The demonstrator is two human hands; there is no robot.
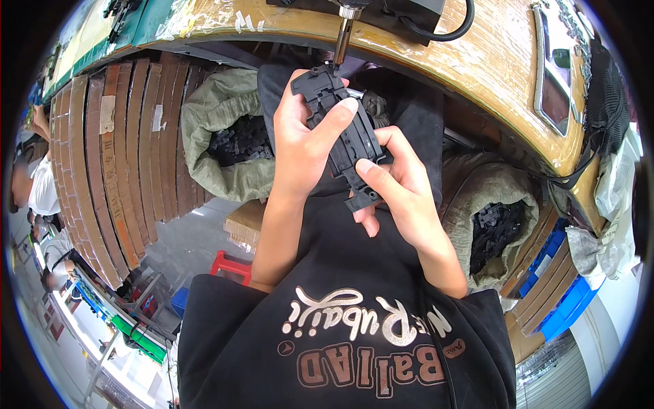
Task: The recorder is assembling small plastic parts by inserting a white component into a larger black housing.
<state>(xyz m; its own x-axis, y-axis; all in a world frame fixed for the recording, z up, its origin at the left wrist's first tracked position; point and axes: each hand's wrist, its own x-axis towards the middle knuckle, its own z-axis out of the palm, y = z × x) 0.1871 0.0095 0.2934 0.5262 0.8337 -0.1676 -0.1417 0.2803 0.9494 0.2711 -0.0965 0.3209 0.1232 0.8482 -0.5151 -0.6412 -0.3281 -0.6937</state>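
Both hands hold a long black molded plastic part [346, 140] in front of my chest, tilted with its upper end to the left. My left hand [306, 129] grips the upper half, its thumb lying across the face. Around the lower right edge close the fingers of my right hand [402, 180], with the thumb pressed on the surface. A metal spindle [344, 37] reaches down from above, and its tip meets or nearly meets the part's top end; I cannot tell which.
Woven sacks of black plastic pieces stand left [194, 123] and right [524, 204]. Ahead is a film-covered wooden workbench [497, 61] with a framed panel [550, 75]. Stacked brown cartons [116, 163] rise at left, near a red stool [231, 266]. Other people sit far left.
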